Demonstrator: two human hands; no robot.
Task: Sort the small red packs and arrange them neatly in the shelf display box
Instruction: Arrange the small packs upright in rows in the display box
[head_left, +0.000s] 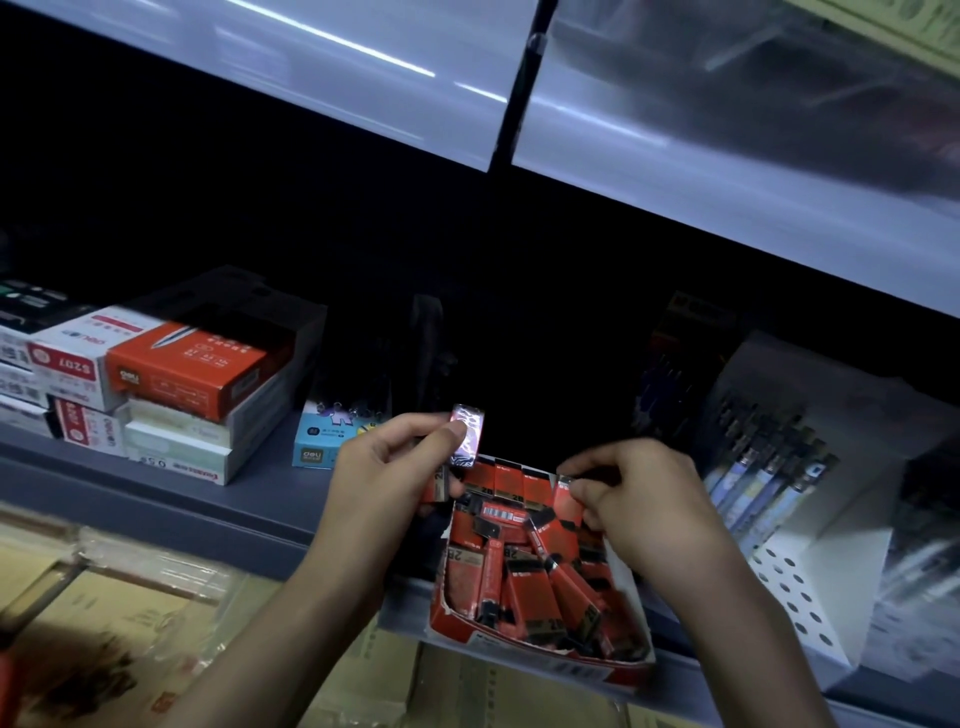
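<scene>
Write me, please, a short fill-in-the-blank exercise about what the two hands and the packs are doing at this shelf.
1. The left hand holds a shiny pack, while the fingers of the right hand pinch an upright pack coloured ____.
2. Many packs lying in the display box bear the mark ____.
3. The display box rests at the front edge of a ____.

Missing words: red; 2B; shelf.

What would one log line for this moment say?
left hand: holds packs | right hand: pinches pack in back row | box: mostly jumbled
</scene>
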